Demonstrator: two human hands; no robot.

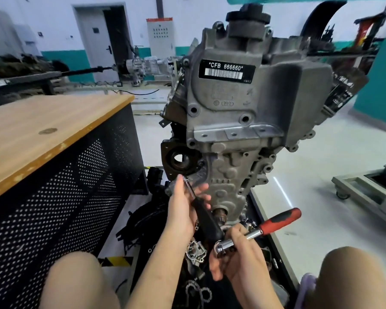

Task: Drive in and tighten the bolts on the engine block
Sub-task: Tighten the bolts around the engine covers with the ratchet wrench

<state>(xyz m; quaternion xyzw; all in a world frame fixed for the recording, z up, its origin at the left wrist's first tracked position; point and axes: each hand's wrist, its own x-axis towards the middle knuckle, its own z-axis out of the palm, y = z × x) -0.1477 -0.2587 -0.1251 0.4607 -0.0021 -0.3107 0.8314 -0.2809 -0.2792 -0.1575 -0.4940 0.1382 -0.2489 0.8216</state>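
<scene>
Left hand [183, 210] sits at lower centre of frame, forearm coming up from the bottom edge, fingers curled round a black-handled driver [206, 217], index finger stretched up along its metal shaft. Right hand [239, 255] is lower and to the right, just beside the left, forearm entering from the bottom right; fingers wrap a ratchet wrench [261, 230] near its head, the red-and-black handle sticking out to the upper right. Both wrists bent slightly inward. Bare knees show at lower left and lower right corners.
</scene>
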